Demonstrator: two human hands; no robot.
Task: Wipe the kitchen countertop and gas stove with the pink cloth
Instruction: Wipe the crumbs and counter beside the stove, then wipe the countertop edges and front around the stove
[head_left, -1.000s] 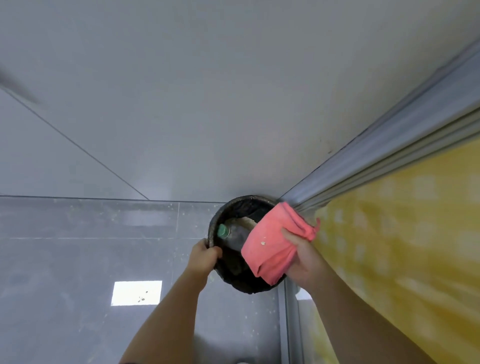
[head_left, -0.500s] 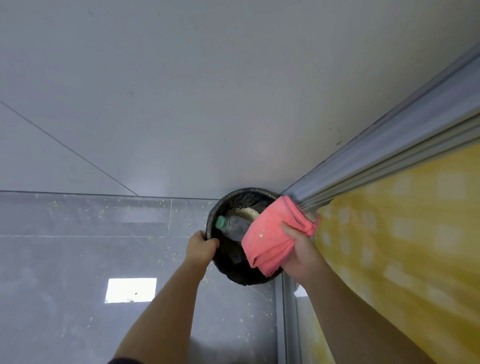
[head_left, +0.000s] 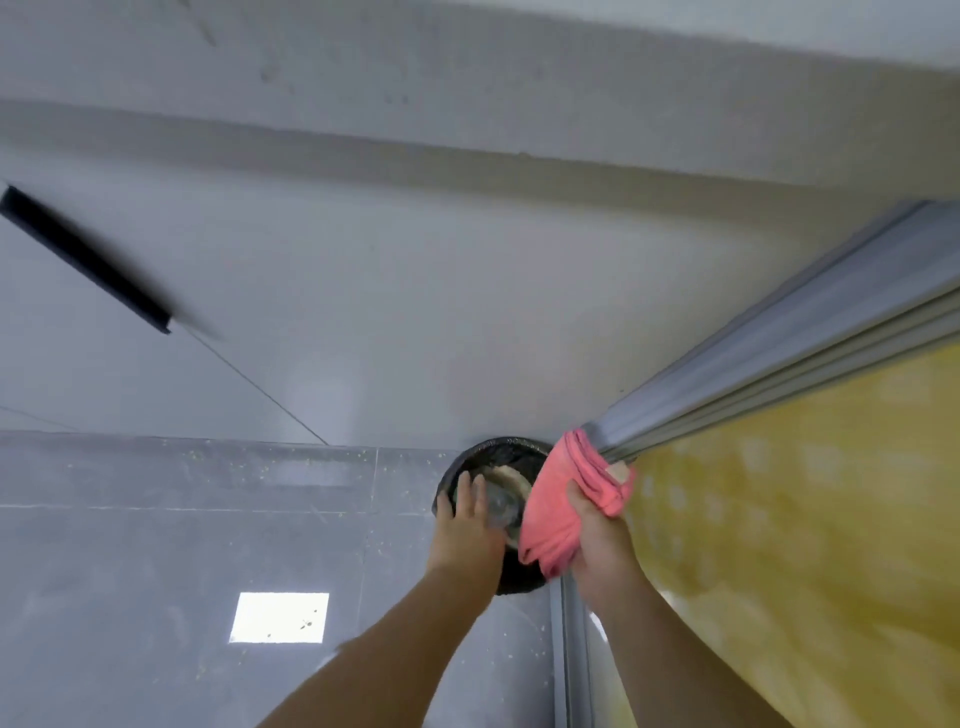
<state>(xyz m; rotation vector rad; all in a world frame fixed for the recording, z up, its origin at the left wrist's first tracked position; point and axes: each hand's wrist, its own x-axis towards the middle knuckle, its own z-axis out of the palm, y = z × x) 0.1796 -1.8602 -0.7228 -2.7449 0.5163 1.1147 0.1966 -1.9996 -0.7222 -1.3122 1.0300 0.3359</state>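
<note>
A: Bunched pink cloth (head_left: 563, 506), where?
B: Gripped in the curled fingers of the right hand (head_left: 597, 551), held over the round black bin (head_left: 498, 447) on the grey tiled floor (head_left: 156, 545).
A: Left hand (head_left: 465, 530)?
B: Fingers (head_left: 463, 491) laid nearly straight across the bin rim, beside the clear plastic bottle (head_left: 503, 506) inside; nothing is gripped.

Home interior: tiled floor (head_left: 130, 571), bin (head_left: 498, 448).
</note>
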